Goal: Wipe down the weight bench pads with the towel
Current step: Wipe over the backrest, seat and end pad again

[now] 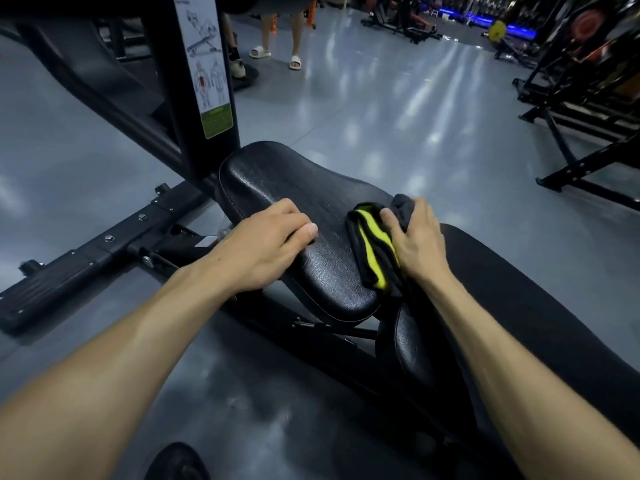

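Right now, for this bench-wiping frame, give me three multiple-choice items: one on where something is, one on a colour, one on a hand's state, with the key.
1. Where does the towel lie?
A. On the right edge of the seat pad
B. On the floor
C. Draped over the upright post

2. What colour are the towel's stripes?
A. Red
B. Yellow-green
C. White

3. What is the left hand doing?
A. Gripping the towel
B. Hanging clear of the bench
C. Resting on the seat pad's left edge, holding no cloth

Key: 1 A, the dark cloth sits bunched on the pad's right side under the right hand. 2 B, bright yellow-green bands show against the black fabric. 3 C, its fingers curl over the pad's edge with no cloth under them, while the right hand alone grips the towel.
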A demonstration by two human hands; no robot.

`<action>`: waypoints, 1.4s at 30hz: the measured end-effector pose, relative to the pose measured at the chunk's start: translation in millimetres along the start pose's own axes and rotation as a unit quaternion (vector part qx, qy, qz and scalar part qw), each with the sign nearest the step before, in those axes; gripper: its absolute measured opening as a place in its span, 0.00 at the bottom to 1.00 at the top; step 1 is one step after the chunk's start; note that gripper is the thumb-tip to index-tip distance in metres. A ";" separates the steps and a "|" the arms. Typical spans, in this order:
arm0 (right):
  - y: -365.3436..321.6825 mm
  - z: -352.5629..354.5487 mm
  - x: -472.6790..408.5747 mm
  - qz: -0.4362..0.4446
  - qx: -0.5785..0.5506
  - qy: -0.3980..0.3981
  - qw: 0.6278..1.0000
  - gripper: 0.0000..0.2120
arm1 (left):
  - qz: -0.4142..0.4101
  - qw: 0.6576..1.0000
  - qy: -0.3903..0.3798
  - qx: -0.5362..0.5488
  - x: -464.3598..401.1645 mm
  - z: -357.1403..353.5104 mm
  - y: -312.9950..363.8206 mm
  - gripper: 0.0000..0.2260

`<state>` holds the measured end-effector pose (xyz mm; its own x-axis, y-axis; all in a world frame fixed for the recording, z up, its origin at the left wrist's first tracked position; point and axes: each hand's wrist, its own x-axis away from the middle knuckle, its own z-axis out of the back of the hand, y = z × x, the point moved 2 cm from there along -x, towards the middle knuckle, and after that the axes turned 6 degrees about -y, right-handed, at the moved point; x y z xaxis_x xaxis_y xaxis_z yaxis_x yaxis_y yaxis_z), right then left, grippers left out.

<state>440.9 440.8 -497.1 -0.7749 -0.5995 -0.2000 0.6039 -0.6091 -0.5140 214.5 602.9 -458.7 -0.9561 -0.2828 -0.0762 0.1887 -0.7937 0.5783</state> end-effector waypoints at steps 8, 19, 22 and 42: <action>-47.3 5.9 104.8 0.146 0.041 -0.056 0.987 0.29 | -0.003 0.999 0.032 -0.004 22.2 6.5 -2.9 0.13; -64.3 -24.1 150.3 0.177 0.300 -0.059 0.936 0.58 | 0.045 0.997 0.070 0.004 51.9 21.1 -43.1 0.15; -72.6 -30.8 146.8 0.155 0.286 -0.070 0.943 0.57 | 0.058 0.995 0.087 0.004 54.8 26.0 -50.8 0.15; -216.5 -84.2 42.2 0.227 0.247 -0.097 0.937 0.39 | 0.197 0.973 0.119 0.013 47.9 21.9 -72.1 0.12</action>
<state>261.7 591.1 -464.4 -0.3985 -0.9086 -0.1249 0.9125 -0.4065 0.0459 150.2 658.3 -486.2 -0.7313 -0.6814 -0.0287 0.5211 -0.5854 0.6211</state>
